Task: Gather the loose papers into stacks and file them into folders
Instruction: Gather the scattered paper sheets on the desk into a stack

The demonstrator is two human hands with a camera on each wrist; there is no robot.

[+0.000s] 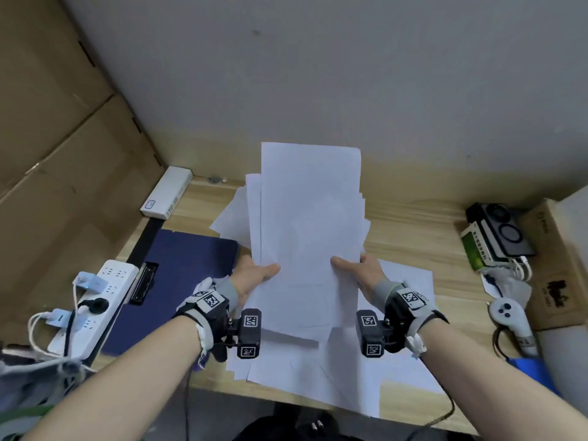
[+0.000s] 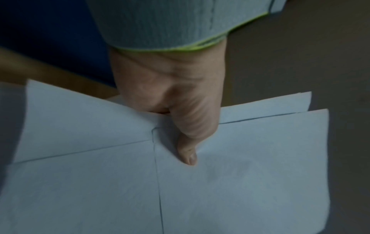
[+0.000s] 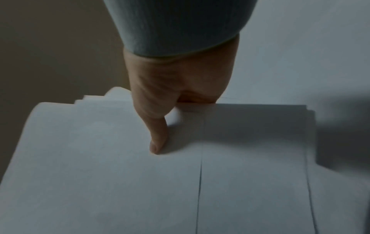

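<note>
Above the wooden desk (image 1: 413,224), held an uneven paper stack (image 1: 308,224), left hand (image 1: 254,275) and right hand (image 1: 359,272) pinching its near side edges, thumbs on top.

A small office or storeroom work corner is shown. A light wooden desk (image 1: 413,224) is set against a plain grey wall (image 1: 318,74), and large cardboard boxes (image 1: 63,128) are stacked at its left side. White sheets of paper (image 1: 308,218) and a dark blue clipboard folder (image 1: 178,281) are laid out on the desk. A white power strip (image 1: 95,300) with chargers plugged in is seen at the left edge, and a small white box (image 1: 167,192) beside the wall. Boxed electronics (image 1: 490,237) and a white handheld controller (image 1: 509,316) are kept at the right.
</note>
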